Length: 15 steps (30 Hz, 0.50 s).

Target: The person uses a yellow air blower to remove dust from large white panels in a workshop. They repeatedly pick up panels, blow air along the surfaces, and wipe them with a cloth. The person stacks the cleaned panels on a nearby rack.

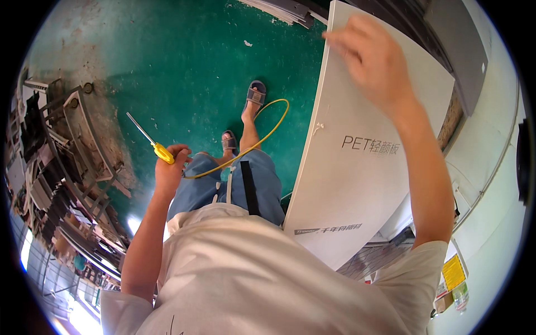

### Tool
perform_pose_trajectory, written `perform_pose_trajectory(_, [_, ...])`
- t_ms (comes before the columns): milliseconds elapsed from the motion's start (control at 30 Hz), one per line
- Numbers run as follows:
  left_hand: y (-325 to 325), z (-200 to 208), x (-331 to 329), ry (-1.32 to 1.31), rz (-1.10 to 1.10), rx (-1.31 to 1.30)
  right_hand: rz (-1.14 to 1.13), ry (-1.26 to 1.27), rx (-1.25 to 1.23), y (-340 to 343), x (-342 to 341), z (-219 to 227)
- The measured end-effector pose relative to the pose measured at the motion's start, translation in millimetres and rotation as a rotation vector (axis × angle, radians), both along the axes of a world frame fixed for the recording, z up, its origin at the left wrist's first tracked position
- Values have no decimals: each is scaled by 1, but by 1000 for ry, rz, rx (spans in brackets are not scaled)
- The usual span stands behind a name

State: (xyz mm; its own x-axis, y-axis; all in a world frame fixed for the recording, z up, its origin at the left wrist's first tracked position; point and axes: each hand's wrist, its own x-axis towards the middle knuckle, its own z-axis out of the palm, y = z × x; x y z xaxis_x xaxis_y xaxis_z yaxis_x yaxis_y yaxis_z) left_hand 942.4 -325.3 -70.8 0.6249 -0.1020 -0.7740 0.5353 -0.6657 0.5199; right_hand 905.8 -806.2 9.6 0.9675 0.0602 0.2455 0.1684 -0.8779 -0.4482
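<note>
My left hand point(170, 170) is closed around a yellow air blow gun point(162, 153) with a long thin metal nozzle pointing up and to the left. A yellow hose point(277, 124) loops from that hand past my legs. My right hand point(373, 61) is over the far end of a large white panel point(346, 184), its fingers reaching to the panel's left edge. Motion smears those fingers, so their grip is unclear. Dark printing marks the panel's face, and a small pale chip or scrap point(319, 128) shows near its left edge.
Green floor point(184, 72) with worn patches spreads ahead, under my sandalled feet. At left stand metal trolley frames point(86, 134) and stacked material. Dark grey boards point(455, 50) lean beyond the panel, near a white wall point(491, 184). More strips point(279, 11) lie at the far edge.
</note>
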Motion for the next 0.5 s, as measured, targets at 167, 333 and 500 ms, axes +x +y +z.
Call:
perform_pose_trajectory(167, [22, -11, -9, 36, 54, -53, 116, 135, 62, 68, -88, 4])
perform_pose_trajectory(333, [39, -21, -25, 61, 29, -78, 124, 171, 162, 149, -174, 10])
perform_pose_trajectory(500, [75, -24, -52, 67, 42, -91, 184, 272, 232, 198, -235, 18])
